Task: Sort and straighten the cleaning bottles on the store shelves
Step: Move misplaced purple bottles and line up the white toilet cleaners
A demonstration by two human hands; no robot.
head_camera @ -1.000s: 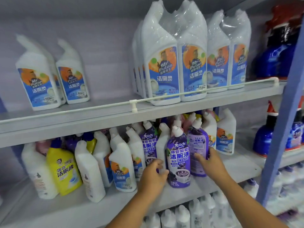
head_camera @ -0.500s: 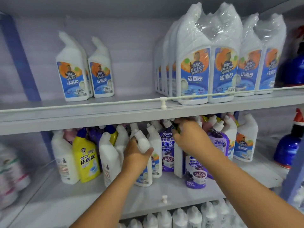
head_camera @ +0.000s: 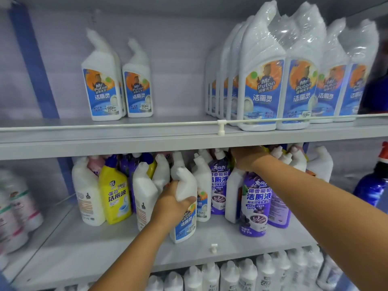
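My left hand (head_camera: 171, 201) is wrapped around the waist of a white blue-labelled bottle (head_camera: 185, 206) standing at the front of the middle shelf (head_camera: 117, 246). My right hand (head_camera: 248, 158) reaches up under the upper shelf and closes over the neck of a purple bottle (head_camera: 255, 204); the cap is hidden by the hand. Another purple bottle (head_camera: 219, 185) and a plain white bottle (head_camera: 233, 198) stand between the two hands. Left of my left hand are white bottles (head_camera: 144, 194) turned backwards and a yellow bottle (head_camera: 115, 192).
The upper shelf (head_camera: 147, 139) holds two white bottles (head_camera: 117, 80) at left and shrink-wrapped packs (head_camera: 281, 74) at right behind a guard rail (head_camera: 221, 123). Blue spray bottles (head_camera: 371, 185) stand far right. A row of white bottles (head_camera: 231, 274) fills the bottom shelf.
The view has shifted left and closer. My left hand moved from the purple bottle to the white blue-labelled one; my right hand rose to the purple bottle's neck.
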